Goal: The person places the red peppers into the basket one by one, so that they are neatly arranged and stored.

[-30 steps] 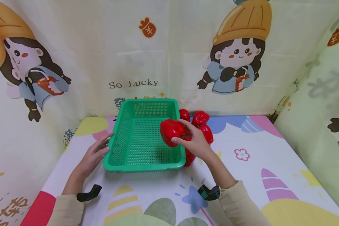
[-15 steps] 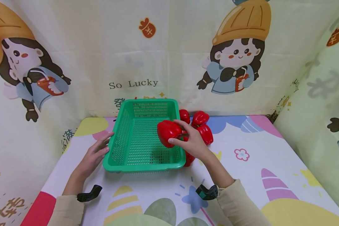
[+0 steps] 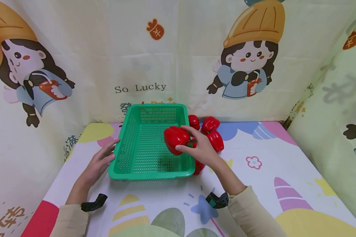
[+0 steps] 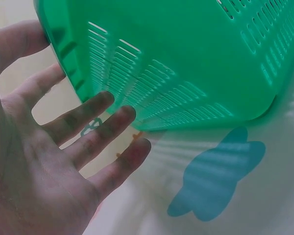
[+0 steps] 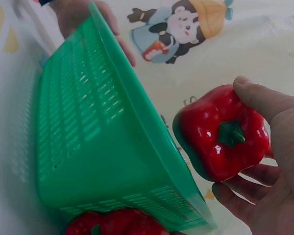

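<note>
A red bell pepper [image 3: 175, 140] with a green stem is held by my right hand [image 3: 202, 147], over the right side of a green plastic basket [image 3: 151, 176]. In the right wrist view the thumb and fingers grip the bell pepper [image 5: 220, 132] around its sides, stem facing the palm. My left hand [image 3: 98, 163] rests against the basket's left rim with its fingers spread. The left wrist view shows those fingers fairly straight, fingertips at the basket wall [image 4: 196, 58]. Inside, the basket's perforated floor shows, with the pepper's shadow on it.
Several more red bell peppers [image 3: 216, 141] lie on the table just right of the basket, one partly hidden by the right hand and rim. A patterned cloth [image 3: 243, 184] covers the table. A cartoon-printed curtain [image 3: 195, 82] stands right behind the basket.
My right hand has moved a little to the left with the bell pepper, further over the basket. The left hand and the basket have stayed where they were.
</note>
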`<move>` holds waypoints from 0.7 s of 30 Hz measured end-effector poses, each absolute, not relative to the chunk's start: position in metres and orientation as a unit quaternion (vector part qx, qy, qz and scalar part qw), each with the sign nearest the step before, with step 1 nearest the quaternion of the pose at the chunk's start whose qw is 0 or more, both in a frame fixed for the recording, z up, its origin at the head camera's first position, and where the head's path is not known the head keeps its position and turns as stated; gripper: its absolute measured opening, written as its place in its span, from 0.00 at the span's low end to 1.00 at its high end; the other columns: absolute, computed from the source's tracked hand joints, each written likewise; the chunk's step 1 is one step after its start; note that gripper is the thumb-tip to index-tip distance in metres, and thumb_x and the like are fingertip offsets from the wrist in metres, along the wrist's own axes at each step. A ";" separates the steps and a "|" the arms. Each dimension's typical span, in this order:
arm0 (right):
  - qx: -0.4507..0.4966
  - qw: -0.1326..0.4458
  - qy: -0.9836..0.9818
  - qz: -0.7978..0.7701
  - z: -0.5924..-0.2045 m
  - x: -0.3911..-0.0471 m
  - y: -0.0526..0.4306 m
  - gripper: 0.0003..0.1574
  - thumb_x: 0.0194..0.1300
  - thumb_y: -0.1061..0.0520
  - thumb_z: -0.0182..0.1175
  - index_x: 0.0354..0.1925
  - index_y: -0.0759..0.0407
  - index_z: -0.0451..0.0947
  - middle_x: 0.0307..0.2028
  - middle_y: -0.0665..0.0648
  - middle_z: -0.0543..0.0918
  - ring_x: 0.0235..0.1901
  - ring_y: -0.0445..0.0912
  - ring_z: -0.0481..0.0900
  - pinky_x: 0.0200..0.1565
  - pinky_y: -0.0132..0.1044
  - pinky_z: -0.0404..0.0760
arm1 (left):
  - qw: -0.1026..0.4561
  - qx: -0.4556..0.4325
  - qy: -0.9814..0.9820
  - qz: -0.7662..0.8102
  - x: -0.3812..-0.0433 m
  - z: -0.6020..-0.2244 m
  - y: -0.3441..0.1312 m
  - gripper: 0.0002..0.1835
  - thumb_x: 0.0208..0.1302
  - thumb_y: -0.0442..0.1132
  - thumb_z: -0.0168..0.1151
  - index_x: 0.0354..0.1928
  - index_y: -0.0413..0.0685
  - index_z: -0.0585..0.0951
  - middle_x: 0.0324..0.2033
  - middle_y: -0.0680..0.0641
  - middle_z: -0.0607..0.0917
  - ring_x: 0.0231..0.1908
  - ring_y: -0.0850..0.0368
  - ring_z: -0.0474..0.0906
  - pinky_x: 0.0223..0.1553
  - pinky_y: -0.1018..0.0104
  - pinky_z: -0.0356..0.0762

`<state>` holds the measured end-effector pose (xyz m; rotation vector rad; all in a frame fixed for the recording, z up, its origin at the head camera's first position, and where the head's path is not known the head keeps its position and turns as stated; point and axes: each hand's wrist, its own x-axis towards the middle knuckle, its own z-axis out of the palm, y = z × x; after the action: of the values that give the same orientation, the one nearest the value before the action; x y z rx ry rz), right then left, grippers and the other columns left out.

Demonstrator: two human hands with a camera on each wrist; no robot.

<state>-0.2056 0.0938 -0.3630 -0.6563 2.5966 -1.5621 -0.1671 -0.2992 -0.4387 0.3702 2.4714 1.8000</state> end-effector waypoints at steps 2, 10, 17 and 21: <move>-0.215 0.021 0.839 -0.500 -0.362 -0.206 0.093 0.48 0.52 0.47 0.73 0.68 0.39 0.63 0.60 0.51 0.74 0.54 0.53 0.77 0.42 0.43 0.85 | 0.031 0.119 0.803 0.583 -0.167 -0.438 -0.299 0.29 0.75 0.43 0.42 0.75 0.61 0.54 0.75 0.47 0.55 0.72 0.40 0.50 0.54 0.81 0.67; -0.226 0.022 0.846 -0.483 -0.361 -0.209 0.092 0.49 0.52 0.46 0.72 0.69 0.41 0.63 0.61 0.50 0.74 0.55 0.50 0.76 0.42 0.42 0.85 | 0.031 0.117 0.801 0.586 -0.168 -0.438 -0.298 0.28 0.75 0.43 0.43 0.75 0.60 0.55 0.74 0.46 0.56 0.71 0.42 0.52 0.54 0.81 0.68; -0.231 0.035 0.852 -0.468 -0.360 -0.212 0.088 0.49 0.52 0.46 0.72 0.69 0.43 0.62 0.62 0.50 0.73 0.56 0.49 0.76 0.44 0.42 0.85 | 0.034 0.113 0.802 0.586 -0.168 -0.437 -0.297 0.29 0.75 0.44 0.43 0.75 0.61 0.54 0.75 0.46 0.55 0.72 0.38 0.49 0.54 0.82 0.66; -0.237 0.038 0.858 -0.454 -0.358 -0.214 0.087 0.49 0.53 0.47 0.71 0.70 0.45 0.61 0.63 0.50 0.73 0.57 0.49 0.75 0.45 0.42 0.85 | 0.036 0.112 0.802 0.586 -0.167 -0.436 -0.297 0.29 0.75 0.44 0.43 0.75 0.62 0.54 0.75 0.45 0.54 0.72 0.36 0.48 0.53 0.82 0.66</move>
<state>-0.2139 0.0874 -0.3577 -0.7265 2.6324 -1.3912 -0.1674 -0.2973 -0.4363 0.3430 2.4632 1.7996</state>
